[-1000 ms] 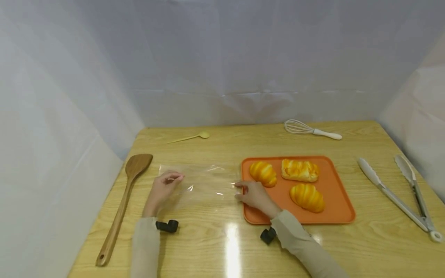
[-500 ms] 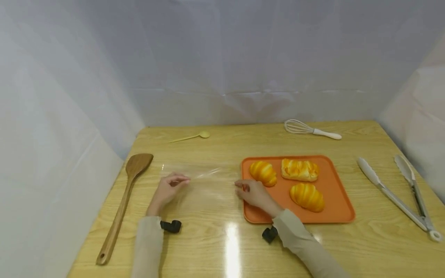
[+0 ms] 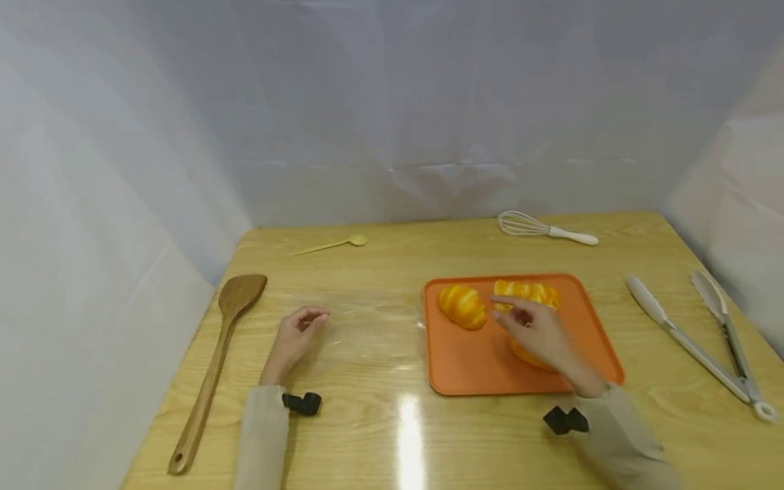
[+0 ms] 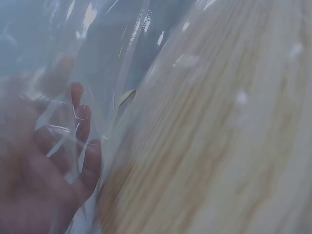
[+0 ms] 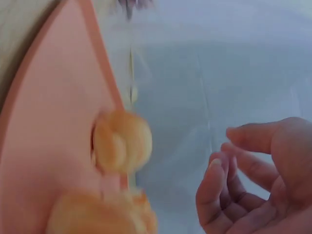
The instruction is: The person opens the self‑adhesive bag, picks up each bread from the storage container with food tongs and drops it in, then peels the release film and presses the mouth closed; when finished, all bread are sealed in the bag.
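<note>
My left hand (image 3: 292, 344) pinches the left part of a clear plastic bag (image 3: 373, 333) over the table; in the left wrist view the see-through film (image 4: 141, 34) hangs across my curled fingers (image 4: 90, 161). Above an orange tray (image 3: 462, 373) hovers my right hand (image 3: 544, 335), thumb and fingers parted with nothing between them. On that tray lie a croissant-shaped bread (image 3: 461, 307) at the left, a braided loaf (image 3: 542, 292) behind my right hand, and another croissant-shaped bread (image 3: 528, 357) mostly hidden under it. The right wrist view shows the fingers (image 5: 209, 190) apart from the bread (image 5: 124, 141).
A wooden spatula (image 3: 226, 333) lies left of my left arm. Toward the back edge are a small yellow spoon (image 3: 357, 239) and a white whisk (image 3: 551, 230). Spread tongs (image 3: 692, 347) occupy the far right. White sheeting (image 3: 392, 109) surrounds the table.
My right hand has left the bag's right edge and moved right, over the breads. The bag has settled flatter, and my left hand has shifted slightly right, still at the bag.
</note>
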Demonstrator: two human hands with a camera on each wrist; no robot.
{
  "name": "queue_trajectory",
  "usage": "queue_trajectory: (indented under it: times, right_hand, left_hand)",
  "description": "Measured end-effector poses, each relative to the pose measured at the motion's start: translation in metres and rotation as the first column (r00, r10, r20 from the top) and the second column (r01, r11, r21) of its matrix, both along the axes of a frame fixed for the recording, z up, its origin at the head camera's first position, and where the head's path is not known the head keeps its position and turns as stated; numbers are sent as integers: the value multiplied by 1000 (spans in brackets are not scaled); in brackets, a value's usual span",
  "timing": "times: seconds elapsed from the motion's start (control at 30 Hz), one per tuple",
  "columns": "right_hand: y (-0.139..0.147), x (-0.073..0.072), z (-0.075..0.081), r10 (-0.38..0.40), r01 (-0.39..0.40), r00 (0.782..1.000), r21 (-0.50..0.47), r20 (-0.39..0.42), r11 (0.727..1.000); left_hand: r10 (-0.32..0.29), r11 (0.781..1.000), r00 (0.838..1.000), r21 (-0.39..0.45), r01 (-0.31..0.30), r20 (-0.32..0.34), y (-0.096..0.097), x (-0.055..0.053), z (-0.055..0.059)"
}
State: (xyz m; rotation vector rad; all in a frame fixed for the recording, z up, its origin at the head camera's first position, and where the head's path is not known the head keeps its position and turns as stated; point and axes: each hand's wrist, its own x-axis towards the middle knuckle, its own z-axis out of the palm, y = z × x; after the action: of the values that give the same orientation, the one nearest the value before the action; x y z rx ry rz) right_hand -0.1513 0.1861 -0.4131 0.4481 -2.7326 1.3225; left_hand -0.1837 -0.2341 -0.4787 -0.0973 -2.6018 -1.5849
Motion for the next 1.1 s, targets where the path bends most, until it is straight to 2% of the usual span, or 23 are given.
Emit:
queue_trajectory:
  times: [0.2, 0.37, 0.53, 0.67, 0.7, 0.77, 0.83, 0.9, 0.93, 1.0, 1.1]
  right_hand:
    - [65, 9, 3, -139, 140, 988, 19, -64, 990]
    - [125, 15, -9, -273, 275, 961, 46, -45, 960]
    - [179, 19, -18, -398, 394, 917, 113, 16, 912]
    - [207, 22, -21, -485, 467, 873, 194, 51, 863]
    - [214, 22, -23, -499, 479, 866, 212, 46, 852]
    - [224, 25, -26, -546, 512, 835, 267, 69, 816]
    - [236, 27, -29, -590, 530, 799, 329, 115, 782]
    - [244, 28, -30, -615, 514, 763, 391, 199, 764]
    - [247, 28, -29, -630, 502, 736, 424, 248, 753]
    - [252, 27, -30, -635, 464, 690, 461, 347, 757]
    - [256, 23, -33, -643, 431, 639, 495, 422, 754]
  left_hand:
    - [8, 1000, 1000, -7, -8, -10, -1, -1, 0]
    - [-3, 1000, 1000, -5, 3, 0, -2, -2, 0]
    - [-9, 1000, 1000, -28, 9, 4, -2, -2, 3]
    - [-22, 998, 1000, -64, 22, 5, 5, 6, 22]
    - [-25, 997, 1000, -67, 25, 8, 5, 6, 22]
    - [-34, 997, 999, -70, 34, 4, 3, 4, 19]
    - [-43, 997, 999, -70, 43, -5, -1, 0, 11]
    - [-48, 997, 999, -67, 47, -12, -6, -6, -1]
    - [-49, 997, 999, -68, 48, -13, -6, -6, -1]
    - [-48, 996, 999, -70, 47, -11, -6, -6, -1]
    - [-47, 997, 999, -67, 47, -7, -7, -7, -1]
